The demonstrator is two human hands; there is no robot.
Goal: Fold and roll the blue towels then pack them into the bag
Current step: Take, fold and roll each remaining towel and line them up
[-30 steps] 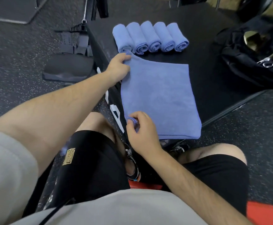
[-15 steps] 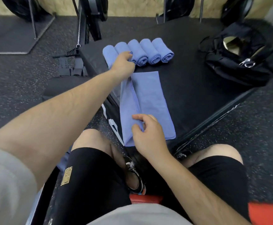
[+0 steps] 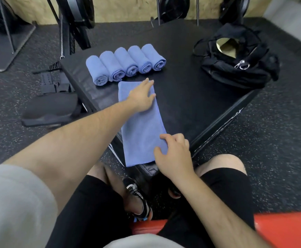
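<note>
A blue towel (image 3: pixel 142 129) lies folded into a long narrow strip on the black platform (image 3: pixel 191 97). My left hand (image 3: pixel 142 96) presses flat on its far end with fingers spread. At the near right corner my right hand (image 3: pixel 173 154) rests on the towel, fingers loosely bent and thumb lying on the cloth. Several rolled blue towels (image 3: pixel 126 64) sit side by side in a row just beyond the strip. A black bag (image 3: pixel 239 68) with an open top stands at the platform's right side.
Dark speckled rubber flooring surrounds the platform. A black pad and straps (image 3: pixel 51 106) lie on the floor at the left. Gym stands and weight plates (image 3: pixel 78 17) line the back wall. My knees and a red seat (image 3: pixel 285 230) are below.
The towel's left half was carried over to the right, making a narrow strip. Both hands let go of the edge and now lie flat on top of the strip.
</note>
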